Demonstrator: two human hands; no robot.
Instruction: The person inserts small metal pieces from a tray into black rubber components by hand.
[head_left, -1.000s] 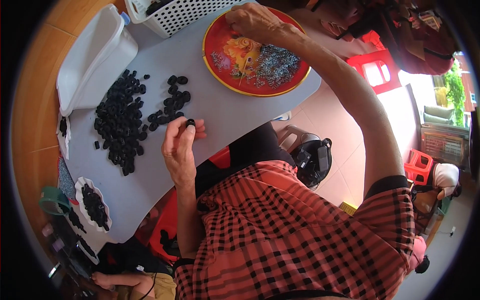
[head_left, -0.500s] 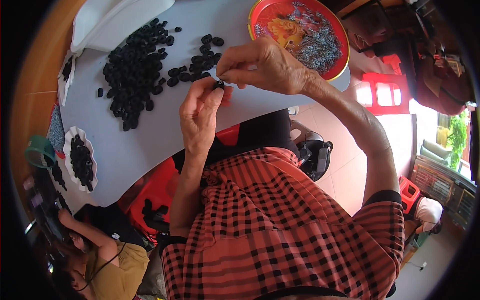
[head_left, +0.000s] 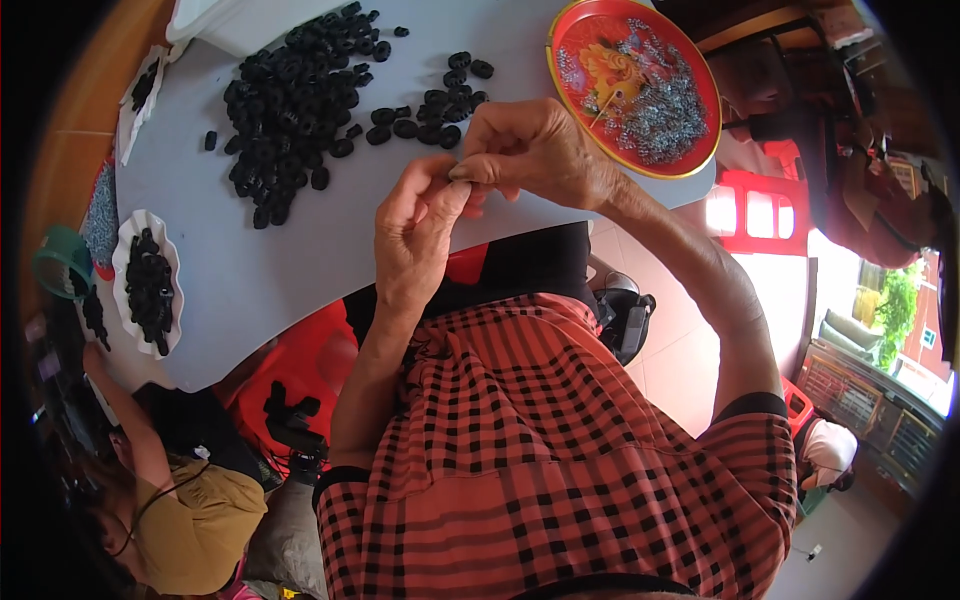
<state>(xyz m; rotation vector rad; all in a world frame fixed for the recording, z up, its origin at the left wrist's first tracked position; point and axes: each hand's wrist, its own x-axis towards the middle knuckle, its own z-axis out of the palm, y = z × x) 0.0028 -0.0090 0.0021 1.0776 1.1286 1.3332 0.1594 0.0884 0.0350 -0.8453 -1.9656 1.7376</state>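
Observation:
Over the near edge of the table my left hand [head_left: 412, 245] and my right hand [head_left: 550, 155] meet, fingertips touching. My left thumb and fingers are closed on a small black plastic piece, now hidden behind them. The right thumb and forefinger pinch together at the same spot; what they hold, if anything, cannot be made out. Just beyond my hands lies a loose cluster of black plastic pieces [head_left: 435, 110], with a larger heap of them [head_left: 285, 120] to its left. Small silvery metal parts [head_left: 665, 120], apparently springs, fill much of a round red tray [head_left: 708, 125] at the right.
The grey table [head_left: 260, 285] carries a white tub [head_left: 240, 22] at the far left. A scalloped white dish [head_left: 122, 290] of black parts and a green basket [head_left: 50, 262] are at the left. Another person [head_left: 195, 520] sits lower left. Red stools [head_left: 740, 240] stand at the right.
My right fingertips have come down against the left ones, covering the black piece that showed before. The table appears shifted to the right and up in view.

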